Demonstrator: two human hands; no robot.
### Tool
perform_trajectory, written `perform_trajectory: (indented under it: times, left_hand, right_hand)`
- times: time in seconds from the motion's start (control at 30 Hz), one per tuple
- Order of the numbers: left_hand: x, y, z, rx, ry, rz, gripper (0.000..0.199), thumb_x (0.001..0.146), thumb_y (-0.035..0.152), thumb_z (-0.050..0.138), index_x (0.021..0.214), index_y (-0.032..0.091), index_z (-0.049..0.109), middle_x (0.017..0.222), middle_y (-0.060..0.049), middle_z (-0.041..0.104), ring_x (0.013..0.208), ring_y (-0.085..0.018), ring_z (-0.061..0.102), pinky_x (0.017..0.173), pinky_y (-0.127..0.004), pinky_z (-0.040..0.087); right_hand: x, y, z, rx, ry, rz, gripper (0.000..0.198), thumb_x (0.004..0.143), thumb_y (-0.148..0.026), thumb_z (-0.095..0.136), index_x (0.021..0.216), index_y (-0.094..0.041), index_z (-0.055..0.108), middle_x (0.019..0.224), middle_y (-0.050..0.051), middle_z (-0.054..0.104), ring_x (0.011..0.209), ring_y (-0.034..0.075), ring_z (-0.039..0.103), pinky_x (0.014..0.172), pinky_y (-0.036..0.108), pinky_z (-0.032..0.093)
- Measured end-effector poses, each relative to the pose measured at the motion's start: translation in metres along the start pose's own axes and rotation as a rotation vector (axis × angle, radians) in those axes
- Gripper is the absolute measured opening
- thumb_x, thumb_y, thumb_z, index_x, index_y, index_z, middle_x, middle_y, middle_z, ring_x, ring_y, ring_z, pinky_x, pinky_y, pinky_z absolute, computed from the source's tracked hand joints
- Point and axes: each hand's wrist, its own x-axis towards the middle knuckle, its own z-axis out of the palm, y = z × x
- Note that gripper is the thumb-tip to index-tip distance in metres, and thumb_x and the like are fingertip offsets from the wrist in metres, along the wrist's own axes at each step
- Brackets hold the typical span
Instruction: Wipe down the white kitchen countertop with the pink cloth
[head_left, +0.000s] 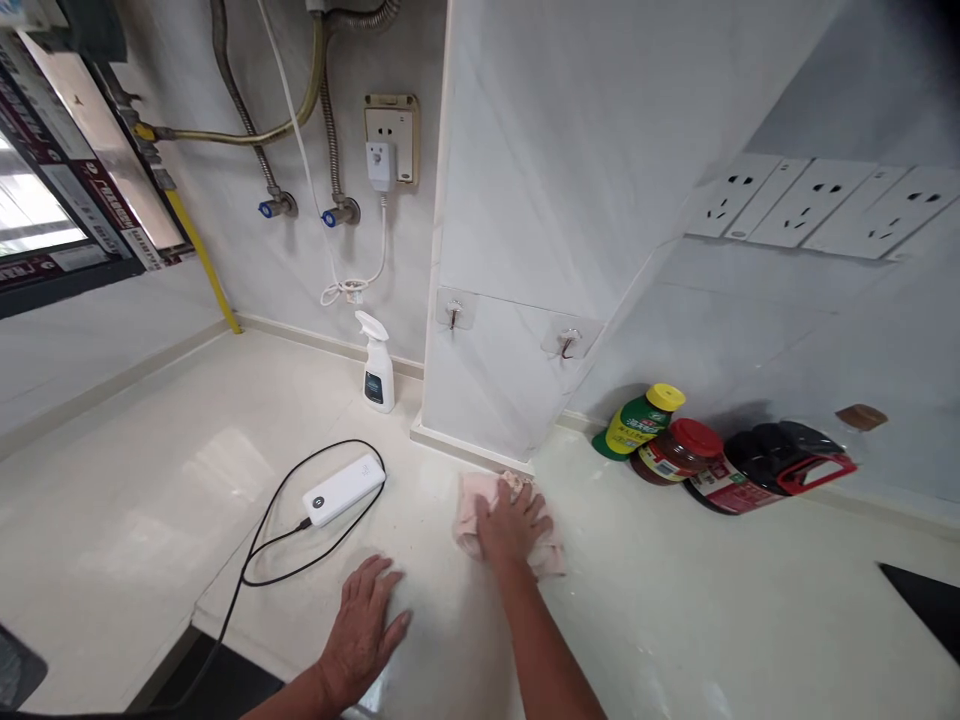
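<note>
My right hand (513, 522) presses down on a pale pink cloth (471, 500), its fingers curved over the bunched fabric. The cloth lies on the white countertop (660, 600), up against the foot of the tiled pillar. My left hand (364, 625) is over the counter's near edge, to the left of the cloth. Its fingers are slightly bent and apart, with nothing in them. Nearest to it is a white power bank (345, 490) with a black cable (289, 582) plugged in and looped around it.
A white spray bottle (376, 365) stands by the back wall. A green and yellow bottle (637, 422), a red-lidded jar (675, 450) and a large dark bottle (761, 468) stand at right. Two hooks (454, 312) are on the tiled pillar (517, 390). A yellow pipe (201, 255) meets the counter at left.
</note>
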Motion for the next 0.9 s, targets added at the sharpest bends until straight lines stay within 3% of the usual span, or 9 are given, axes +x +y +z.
perform_trajectory:
  times: [0.1, 0.23, 0.3, 0.37, 0.53, 0.67, 0.9]
  left_hand:
    - [0.000, 0.000, 0.000, 0.008, 0.017, 0.021, 0.042, 0.095, 0.037, 0.060, 0.133, 0.022, 0.054, 0.135, -0.013, 0.059, 0.132, -0.031, 0.050, 0.105, -0.047, 0.047]
    - [0.000, 0.002, -0.002, 0.009, 0.025, 0.071, 0.044, 0.093, 0.038, 0.062, 0.133, 0.022, 0.054, 0.135, -0.013, 0.059, 0.130, -0.030, 0.052, 0.104, -0.045, 0.049]
    - [0.001, 0.003, -0.003, 0.019, 0.017, 0.089, 0.044, 0.092, 0.038, 0.064, 0.133, 0.022, 0.054, 0.135, -0.013, 0.060, 0.130, -0.030, 0.053, 0.104, -0.044, 0.049]
    - [0.001, 0.004, -0.003, 0.036, 0.013, 0.095, 0.046, 0.092, 0.039, 0.065, 0.134, 0.023, 0.054, 0.134, -0.012, 0.060, 0.130, -0.030, 0.053, 0.103, -0.043, 0.050]
    - [0.002, -0.001, -0.001, 0.042, 0.005, 0.087, 0.046, 0.093, 0.038, 0.064, 0.134, 0.022, 0.054, 0.132, -0.012, 0.062, 0.128, -0.029, 0.055, 0.102, -0.043, 0.050]
    - [0.003, -0.004, -0.001, 0.030, 0.024, 0.085, 0.042, 0.094, 0.039, 0.062, 0.132, 0.022, 0.054, 0.129, -0.012, 0.063, 0.126, -0.029, 0.056, 0.102, -0.043, 0.049]
    - [0.009, -0.006, 0.001, 0.002, 0.013, 0.119, 0.043, 0.093, 0.042, 0.062, 0.131, 0.023, 0.054, 0.127, -0.011, 0.064, 0.124, -0.029, 0.057, 0.100, -0.043, 0.050]
  right_hand:
    - [-0.018, -0.045, 0.008, 0.043, -0.091, -0.108, 0.076, 0.092, -0.064, 0.049, 0.154, -0.022, 0.040, 0.166, 0.024, 0.017, 0.150, 0.051, 0.008, 0.113, 0.071, 0.009]
    - [-0.030, -0.087, 0.013, 0.130, -0.298, -0.584, 0.068, 0.094, -0.056, 0.051, 0.154, -0.026, 0.040, 0.169, 0.014, 0.014, 0.154, 0.042, 0.002, 0.119, 0.064, 0.002]
    - [-0.021, -0.095, 0.009, 0.142, -0.323, -0.716, 0.057, 0.096, -0.046, 0.048, 0.151, -0.028, 0.044, 0.169, 0.009, 0.019, 0.155, 0.035, 0.005, 0.122, 0.056, 0.002]
    - [-0.006, -0.100, 0.005, 0.145, -0.313, -0.746, 0.053, 0.097, -0.040, 0.046, 0.149, -0.029, 0.046, 0.168, 0.006, 0.022, 0.156, 0.030, 0.006, 0.123, 0.055, 0.000]
    - [0.015, -0.106, -0.001, 0.145, -0.314, -0.714, 0.058, 0.095, -0.048, 0.050, 0.150, -0.032, 0.044, 0.169, 0.006, 0.019, 0.155, 0.035, 0.007, 0.116, 0.072, -0.004]
    - [-0.017, -0.073, 0.002, 0.152, -0.249, -0.629, 0.063, 0.092, -0.059, 0.054, 0.150, -0.038, 0.043, 0.169, 0.005, 0.019, 0.155, 0.038, 0.005, 0.113, 0.077, 0.002]
    - [-0.149, 0.074, 0.028, 0.010, 0.029, -0.417, 0.064, 0.090, -0.057, 0.056, 0.151, -0.044, 0.042, 0.164, 0.011, 0.030, 0.148, 0.047, 0.026, 0.107, 0.079, 0.020]
